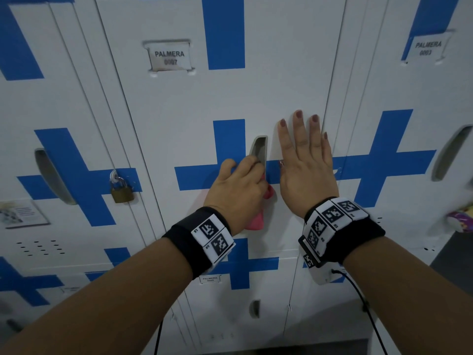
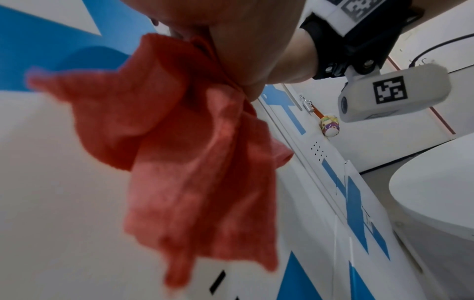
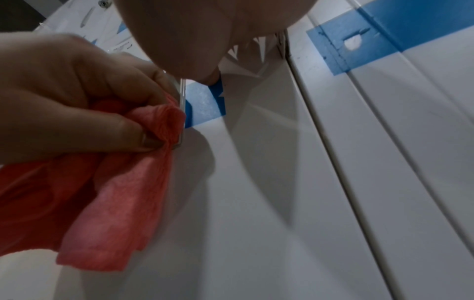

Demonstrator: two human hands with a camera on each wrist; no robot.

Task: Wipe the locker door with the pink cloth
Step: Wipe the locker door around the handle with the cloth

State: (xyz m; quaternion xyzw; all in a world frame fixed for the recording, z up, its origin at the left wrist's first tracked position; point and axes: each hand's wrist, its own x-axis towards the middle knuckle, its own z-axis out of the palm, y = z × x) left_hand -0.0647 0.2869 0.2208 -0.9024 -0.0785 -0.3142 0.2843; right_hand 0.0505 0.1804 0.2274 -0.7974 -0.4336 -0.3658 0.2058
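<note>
The white locker door (image 1: 204, 103) with blue cross tape fills the middle of the head view. My left hand (image 1: 238, 185) grips the pink cloth (image 1: 258, 219) and holds it against the lower edge of the recessed handle (image 1: 259, 152). Most of the cloth (image 2: 184, 146) hangs loose below the fist. In the right wrist view the left fingers (image 3: 84, 113) curl round the bunched cloth (image 3: 110, 213). My right hand (image 1: 305, 160) lies flat on the door to the right of the handle, fingers straight and spread.
A brass padlock (image 1: 122, 189) hangs on the locker to the left. Name labels (image 1: 170, 57) sit high on the doors. A colourful charm (image 2: 329, 125) dangles from the locker on the right. More locker doors (image 1: 230, 316) lie below.
</note>
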